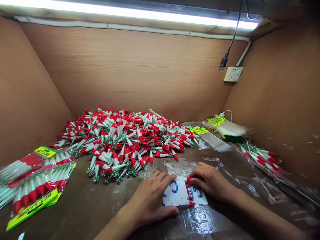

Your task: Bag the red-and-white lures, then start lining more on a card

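A white card sleeve (181, 196) with blue markings lies on the brown worktop at the lower middle. Red tips of lures (191, 196) stick out in a row across it. My left hand (156, 196) is closed round the sleeve's left side, thumb along the near edge. On the right, the bent fingers of my right hand (208, 180) touch the red tips at the far end of the row. Behind both hands rises a big pile of red and white lures (130, 143) with green hooks.
Filled lure packets (37, 186) lie at the left. Clear bags with yellow headers (215, 138) lie at the back right, near more lures (265, 158). Tape (200, 220) covers part of the brown worktop (85, 213). A black plug (223, 62) hangs above.
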Demonstrator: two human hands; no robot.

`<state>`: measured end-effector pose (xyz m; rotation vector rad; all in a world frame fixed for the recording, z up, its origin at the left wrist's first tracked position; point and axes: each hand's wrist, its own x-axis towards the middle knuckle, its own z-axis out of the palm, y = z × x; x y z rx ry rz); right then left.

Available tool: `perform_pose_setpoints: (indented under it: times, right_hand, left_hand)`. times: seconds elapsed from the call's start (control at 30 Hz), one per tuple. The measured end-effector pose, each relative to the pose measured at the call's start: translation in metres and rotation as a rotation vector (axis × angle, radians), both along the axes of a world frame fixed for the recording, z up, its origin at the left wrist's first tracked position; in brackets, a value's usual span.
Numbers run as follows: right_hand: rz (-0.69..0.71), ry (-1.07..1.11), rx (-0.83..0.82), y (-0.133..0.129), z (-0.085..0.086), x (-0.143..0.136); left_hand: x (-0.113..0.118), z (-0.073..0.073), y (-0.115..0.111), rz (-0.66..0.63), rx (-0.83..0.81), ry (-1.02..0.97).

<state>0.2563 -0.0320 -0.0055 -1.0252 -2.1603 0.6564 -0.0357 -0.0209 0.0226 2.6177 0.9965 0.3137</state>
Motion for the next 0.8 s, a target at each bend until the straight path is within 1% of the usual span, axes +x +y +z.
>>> perform_pose_setpoints:
  times: [0.1, 0.17, 0.23, 0.33, 0.4, 0.47, 0.53, 0.6, 0.63, 0.7, 0.77, 0.8]
  right_hand:
    - [0.003, -0.122, 0.155, 0.002, -0.003, -0.015]
    - [0.008, -0.166, 0.198, 0.006, -0.006, -0.018]
    - [0.016, -0.185, 0.211, 0.008, -0.01, -0.018]
    - [-0.036, -0.274, 0.261, 0.006, -0.013, -0.016]
    - [-0.046, -0.328, 0.274, 0.005, -0.014, -0.016]
    - [-0.027, -0.327, 0.251, 0.006, -0.015, -0.015]
    - [0.02, -0.271, 0.208, 0.008, -0.012, -0.011]
    - [0.05, -0.174, 0.192, 0.009, -0.001, -0.005]
    - [0.042, -0.11, 0.208, 0.006, 0.008, -0.001]
    - [-0.058, 0.019, 0.306, -0.009, 0.036, 0.01]
    - [-0.234, 0.128, 0.479, -0.036, 0.073, 0.024]
    - [-0.315, 0.153, 0.555, -0.053, 0.092, 0.033]
  left_hand:
    - [0.0, -0.003, 0.0, -0.008, 0.007, -0.012]
    - [0.0, -0.004, -0.001, -0.007, 0.013, -0.025]
    - [0.001, -0.003, -0.001, -0.002, 0.012, -0.019]
    - [0.001, 0.001, -0.001, -0.006, 0.016, -0.013]
    - [0.001, 0.003, -0.002, -0.015, 0.023, -0.024]
    - [0.002, 0.003, -0.001, -0.023, 0.023, -0.024]
    - [0.002, 0.002, 0.001, -0.034, 0.023, -0.01]
    - [0.002, 0.004, 0.003, -0.057, 0.045, -0.004]
    - [0.0, 0.007, 0.004, -0.065, 0.074, -0.03]
    - [-0.007, 0.021, 0.002, -0.041, 0.186, -0.176]
    - [-0.018, 0.043, -0.008, 0.104, 0.352, -0.461]
    - [-0.024, 0.056, -0.015, 0.219, 0.459, -0.568]
